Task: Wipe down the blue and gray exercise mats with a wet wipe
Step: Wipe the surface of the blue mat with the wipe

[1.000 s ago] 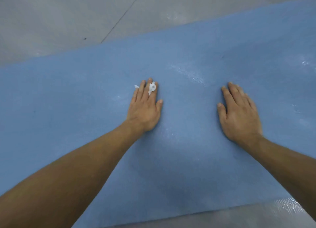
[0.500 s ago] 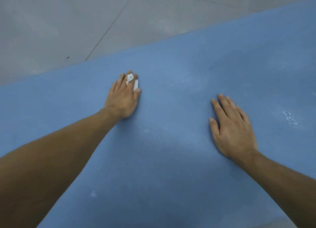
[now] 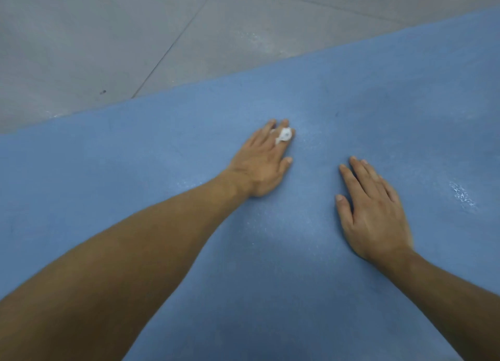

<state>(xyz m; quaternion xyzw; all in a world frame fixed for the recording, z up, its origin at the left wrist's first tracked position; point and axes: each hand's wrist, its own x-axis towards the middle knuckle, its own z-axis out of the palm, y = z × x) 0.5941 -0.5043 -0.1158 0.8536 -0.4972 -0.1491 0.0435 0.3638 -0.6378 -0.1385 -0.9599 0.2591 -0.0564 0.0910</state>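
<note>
The blue exercise mat (image 3: 162,149) fills most of the head view, running from lower left to upper right. My left hand (image 3: 263,162) lies flat on the mat near its middle, pressing a small white wet wipe (image 3: 282,135) that pokes up between its fingers. My right hand (image 3: 374,212) rests palm down on the mat to the right, fingers slightly spread, holding nothing. Most of the wipe is hidden under the left hand. No gray mat is in view.
Gray tiled floor (image 3: 135,30) lies beyond the mat's far edge at the top. A wet shiny streak (image 3: 462,194) marks the mat at the right. Faint damp speckles show on the mat around both hands.
My left hand with the wipe slid left toward the mat's far edge, then back right toward my right hand. The right hand stayed planted on the mat.
</note>
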